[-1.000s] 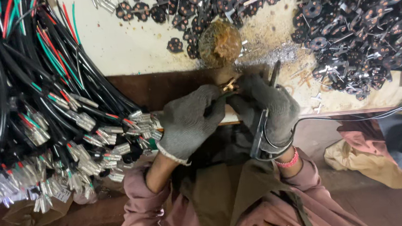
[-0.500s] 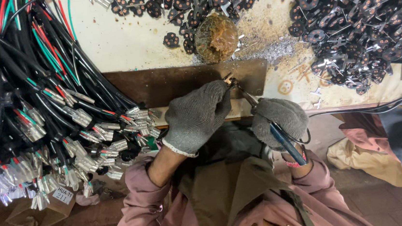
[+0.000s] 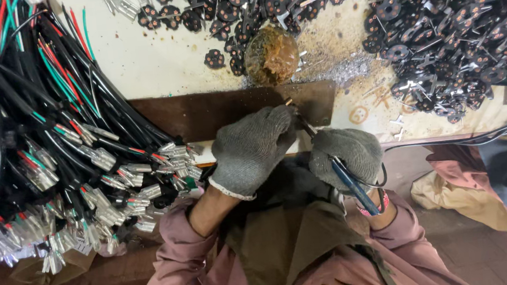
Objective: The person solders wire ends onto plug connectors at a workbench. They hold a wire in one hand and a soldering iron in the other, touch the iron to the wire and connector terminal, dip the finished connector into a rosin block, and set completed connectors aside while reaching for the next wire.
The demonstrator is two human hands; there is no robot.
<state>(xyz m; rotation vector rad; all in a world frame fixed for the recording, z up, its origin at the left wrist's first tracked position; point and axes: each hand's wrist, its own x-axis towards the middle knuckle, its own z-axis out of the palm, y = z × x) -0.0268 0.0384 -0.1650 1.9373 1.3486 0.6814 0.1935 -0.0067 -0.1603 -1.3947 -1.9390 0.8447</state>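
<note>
Both hands wear grey knit gloves and meet at the bench's front edge. My left hand [image 3: 251, 149] is closed around a small brass-coloured part [image 3: 290, 102], pressed against a dark brown board [image 3: 202, 113]. My right hand [image 3: 347, 151] grips a thin tool with a blue handle [image 3: 349, 184]. Its metal shaft runs up-left and its tip [image 3: 298, 113] touches the part by my left fingertips. A thin cord loops from the tool around my right wrist.
A thick bundle of black, red and green wires with metal terminals [image 3: 54, 166] fills the left side. Several black round parts with metal tabs [image 3: 451, 27] are heaped at the top right. A brown crusted lump [image 3: 270, 55] and metal shavings lie behind the board. Crumpled cloth [image 3: 453, 192] lies at the right.
My right hand has dropped lower and turned the tool, so its blue handle now points toward my body and its tip toward the part. My left hand has stayed in place.
</note>
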